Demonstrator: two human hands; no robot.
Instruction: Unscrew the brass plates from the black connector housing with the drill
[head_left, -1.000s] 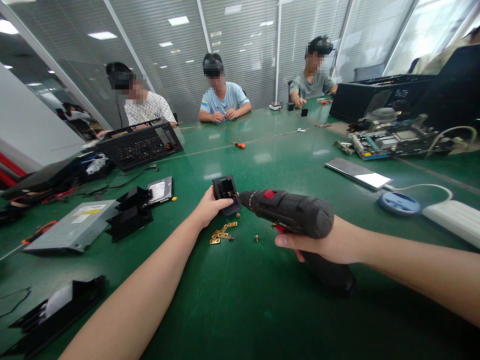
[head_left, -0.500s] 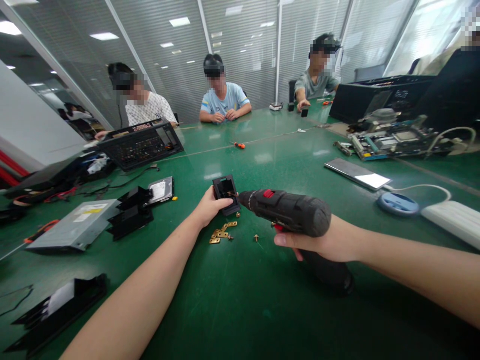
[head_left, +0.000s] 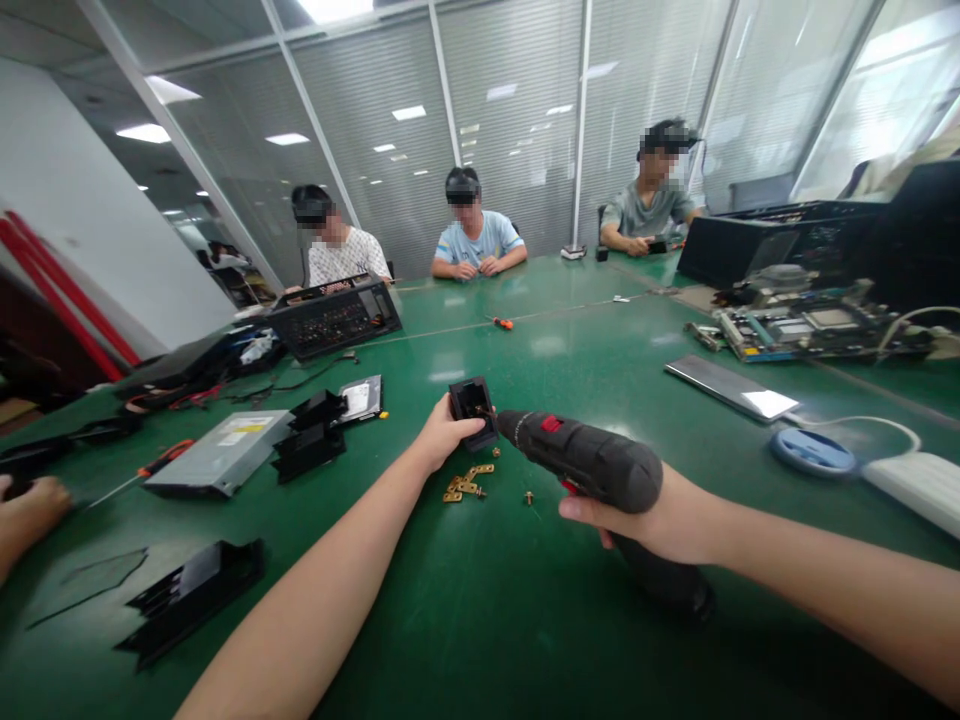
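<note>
My left hand point(head_left: 444, 436) is closed around a small black open-fronted box point(head_left: 474, 398), tilted so its hollow faces me, with the thumb over its lower edge. In my right hand point(head_left: 637, 520) is a black cordless drill point(head_left: 581, 455) with red details, gripped by the handle. The drill's chuck points left at the box, and its thin bit reaches toward the hollow; I cannot tell whether it touches a screw inside. Below the box lie several brass plates point(head_left: 466, 485) in a loose pile. A small screw point(head_left: 529, 497) stands apart to their right.
To the left are a silver disc drive point(head_left: 217, 450), black brackets point(head_left: 195, 595), a hard drive point(head_left: 361, 398) and another person's hand point(head_left: 34, 515). A phone point(head_left: 731, 388), a blue round case point(head_left: 814, 453) and a circuit board point(head_left: 810, 325) lie right. Several people sit around the table.
The camera view has turned left and up, so everything sits lower and further right. Another person's hand has come into view at the left edge. My hands keep their holds.
</note>
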